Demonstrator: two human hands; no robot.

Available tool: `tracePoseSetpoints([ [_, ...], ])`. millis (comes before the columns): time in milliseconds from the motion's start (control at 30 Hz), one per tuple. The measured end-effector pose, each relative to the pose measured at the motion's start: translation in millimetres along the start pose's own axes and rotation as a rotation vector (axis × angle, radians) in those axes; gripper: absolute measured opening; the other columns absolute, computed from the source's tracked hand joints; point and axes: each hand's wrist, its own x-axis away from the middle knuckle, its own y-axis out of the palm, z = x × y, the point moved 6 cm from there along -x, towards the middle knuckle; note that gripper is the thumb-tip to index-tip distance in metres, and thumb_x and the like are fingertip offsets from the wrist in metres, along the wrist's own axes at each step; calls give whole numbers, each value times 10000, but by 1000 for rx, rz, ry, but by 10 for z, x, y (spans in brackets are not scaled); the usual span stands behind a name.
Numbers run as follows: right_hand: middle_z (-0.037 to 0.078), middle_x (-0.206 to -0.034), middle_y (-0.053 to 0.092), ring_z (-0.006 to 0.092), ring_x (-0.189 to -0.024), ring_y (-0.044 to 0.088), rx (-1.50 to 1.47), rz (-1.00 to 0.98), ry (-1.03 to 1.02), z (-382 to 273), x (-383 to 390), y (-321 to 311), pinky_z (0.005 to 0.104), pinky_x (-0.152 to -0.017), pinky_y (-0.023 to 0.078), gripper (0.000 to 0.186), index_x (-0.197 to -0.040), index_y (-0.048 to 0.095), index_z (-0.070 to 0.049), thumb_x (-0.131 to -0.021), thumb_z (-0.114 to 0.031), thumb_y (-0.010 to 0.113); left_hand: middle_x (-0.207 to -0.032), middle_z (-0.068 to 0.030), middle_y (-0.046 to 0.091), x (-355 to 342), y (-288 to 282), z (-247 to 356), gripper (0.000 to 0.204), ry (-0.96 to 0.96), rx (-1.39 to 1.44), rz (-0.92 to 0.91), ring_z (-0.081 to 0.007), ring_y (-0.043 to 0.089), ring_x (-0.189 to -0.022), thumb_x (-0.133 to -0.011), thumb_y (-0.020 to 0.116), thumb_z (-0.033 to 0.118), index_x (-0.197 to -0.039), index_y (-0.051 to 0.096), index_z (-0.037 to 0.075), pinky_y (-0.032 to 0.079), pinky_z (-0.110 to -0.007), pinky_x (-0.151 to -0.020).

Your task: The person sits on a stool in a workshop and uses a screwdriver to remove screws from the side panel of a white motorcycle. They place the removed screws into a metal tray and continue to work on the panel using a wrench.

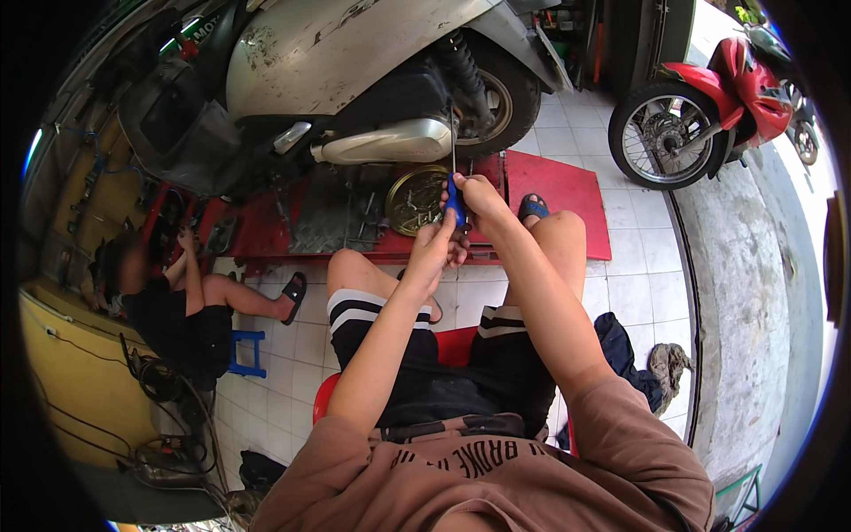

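Observation:
Both of my hands are on a screwdriver with a blue handle (456,207) and a long metal shaft pointing up toward the scooter's silver side cover (390,140). My right hand (477,195) grips the upper part of the handle. Lower down, my left hand (439,248) holds the handle with its thumb along it; what else lies among those fingers is too small to make out. Behind my hands, a round brass-coloured tray (401,197) of small metal parts sits on a red lift platform (554,168) beneath the silver scooter (319,53), near its wheel and black spring.
A co-worker in dark clothes (160,301) sits at the left by a blue stool (248,337), cables and a yellow cabinet (62,355). A red motorbike (736,102) stands upper right. Rags (665,377) lie on the tiled floor beside me, near a concrete ledge (745,310).

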Motion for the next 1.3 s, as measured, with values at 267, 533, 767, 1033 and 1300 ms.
tracePoseSetpoints([
  [267, 69, -808, 603, 181, -714, 598, -136, 5, 63, -25, 93, 15, 318, -673, 515, 292, -952, 560, -9, -1014, -243, 396, -908, -40, 450, 25, 212, -78, 473, -209, 800, -351, -97, 393, -679, -982, 452, 424, -1144, 456, -20, 321, -194, -527],
  [533, 51, -746, 603, 148, -692, 581, 258, 90, -99, -128, 89, -80, 282, -633, 474, 347, -931, 630, 13, -983, -293, 476, -849, -27, 447, -70, 94, -118, 400, -199, 860, -235, -74, 361, -645, -930, 594, 331, -1106, 477, -9, 264, -182, -474],
  [767, 240, -952, 684, 326, -940, 674, 689, 392, -168, -158, -25, -267, 372, -864, 508, 491, -1015, 696, 28, -794, -411, 688, -609, 49, 470, -18, -119, 204, 274, 283, -398, 347, -55, 393, -477, -768, 784, 190, -796, 572, 18, 295, -232, -402],
  [1033, 219, -829, 695, 284, -774, 702, 831, 394, -236, -240, 83, -194, 363, -751, 547, 489, -914, 709, 47, -722, -401, 762, -612, -116, 537, 290, 221, 571, 260, 907, -1160, 453, -276, 545, -510, -664, 783, 92, -775, 569, -5, 431, -383, -488],
  [1300, 110, -735, 689, 165, -612, 633, 288, 164, -136, -155, 50, -158, 298, -579, 492, 301, -873, 673, 73, -876, -226, 636, -632, 40, 448, -58, 31, -55, 416, -74, -175, 15, -66, 363, -464, -943, 548, 450, -834, 566, 49, 276, -228, -441],
])
